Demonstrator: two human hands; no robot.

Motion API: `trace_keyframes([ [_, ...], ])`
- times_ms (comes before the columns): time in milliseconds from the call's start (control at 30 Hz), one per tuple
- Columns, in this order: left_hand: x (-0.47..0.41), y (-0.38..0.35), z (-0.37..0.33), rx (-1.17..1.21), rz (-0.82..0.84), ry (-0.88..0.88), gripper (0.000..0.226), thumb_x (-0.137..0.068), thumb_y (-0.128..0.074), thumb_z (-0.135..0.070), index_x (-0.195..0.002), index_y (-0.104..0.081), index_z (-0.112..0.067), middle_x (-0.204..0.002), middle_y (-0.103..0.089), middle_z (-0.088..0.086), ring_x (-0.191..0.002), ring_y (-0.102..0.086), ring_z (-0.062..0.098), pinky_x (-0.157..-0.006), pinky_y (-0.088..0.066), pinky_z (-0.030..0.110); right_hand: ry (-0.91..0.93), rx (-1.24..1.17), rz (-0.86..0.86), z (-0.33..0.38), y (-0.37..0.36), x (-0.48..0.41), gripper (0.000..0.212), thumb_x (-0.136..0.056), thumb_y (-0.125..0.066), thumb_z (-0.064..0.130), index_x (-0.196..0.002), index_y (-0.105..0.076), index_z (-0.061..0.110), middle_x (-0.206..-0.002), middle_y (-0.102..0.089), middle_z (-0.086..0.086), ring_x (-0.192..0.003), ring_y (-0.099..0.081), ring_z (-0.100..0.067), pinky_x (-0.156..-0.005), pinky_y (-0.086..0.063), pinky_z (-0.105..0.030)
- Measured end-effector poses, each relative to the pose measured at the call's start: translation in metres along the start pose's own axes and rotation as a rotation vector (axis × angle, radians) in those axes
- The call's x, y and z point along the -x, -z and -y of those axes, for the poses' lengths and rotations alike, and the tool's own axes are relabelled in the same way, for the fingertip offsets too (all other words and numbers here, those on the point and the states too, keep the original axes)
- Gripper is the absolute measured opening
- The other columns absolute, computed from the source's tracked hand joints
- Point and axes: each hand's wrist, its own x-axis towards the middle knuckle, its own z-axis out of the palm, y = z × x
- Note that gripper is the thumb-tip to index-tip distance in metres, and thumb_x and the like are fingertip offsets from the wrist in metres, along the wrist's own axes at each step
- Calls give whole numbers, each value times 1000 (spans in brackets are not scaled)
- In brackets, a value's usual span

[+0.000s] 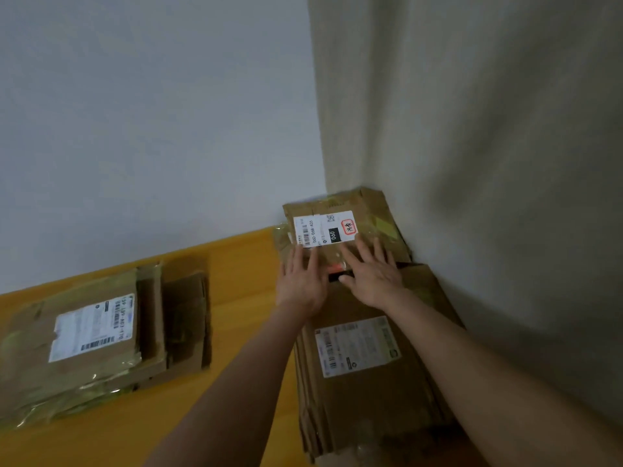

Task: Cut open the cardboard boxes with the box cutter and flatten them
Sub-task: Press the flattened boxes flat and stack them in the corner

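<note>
Right of centre, my left hand (pixel 300 281) and right hand (pixel 374 274) lie flat, fingers straight, squashing the labelled box (pixel 323 230) onto the stack (pixel 364 399).

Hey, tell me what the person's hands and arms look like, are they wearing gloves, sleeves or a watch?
Nothing worn shows. The left hand and right hand are bare, no gloves, and no ring is visible, though the frame is slightly blurred. The left forearm and right forearm are bare to the picture's lower edge: no sleeve, watch or bracelet.
</note>
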Motion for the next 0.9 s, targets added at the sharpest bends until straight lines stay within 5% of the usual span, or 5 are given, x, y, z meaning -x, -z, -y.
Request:
trace_keyframes([
  [167,12,-16,0,19,116,4,58,-104,-25,-45,-156,-10,-23,-163,-1,7,-148,-12,28,-120,-13,41,-22,34,148,-7,-19,-16,61,-100,-24,53,-152,6,40,-160,17,3,-146,17,-33,-117,1,-57],
  [400,52,41,62,27,-192,100,54,-104,-34,-35,-154,-20,-21,-162,-9,10,-149,-11,26,-119,-15,40,88,19,-181,78,9,-7,64,-100,-26,53,-155,-4,27,-162,7,-4,-148,10,-30,-120,0,-49],
  [533,87,74,138,41,-316,208,57,-103,-37,-34,-154,-18,-17,-162,-9,11,-150,-5,25,-120,-10,40,237,-78,-144,178,7,10,70,-98,-28,57,-155,-1,27,-162,7,-4,-148,8,-29,-120,-3,-48],
  [700,139,100,254,49,-364,510,71,-100,-36,-50,-155,-6,-18,-163,-2,11,-150,-5,28,-119,-8,46,166,-380,76,287,-32,27,101,-84,-49,70,-154,5,21,-162,5,-4,-149,0,-29,-118,-14,-49],
  [900,170,92,385,553,-277,973,108,-76,-58,-73,-153,-13,-12,-155,-20,22,-144,-19,39,-115,-21,58,-38,-590,163,356,-74,13,121,-75,-69,63,-153,12,18,-161,-13,-8,-146,-14,-33,-115,-24,-53],
])
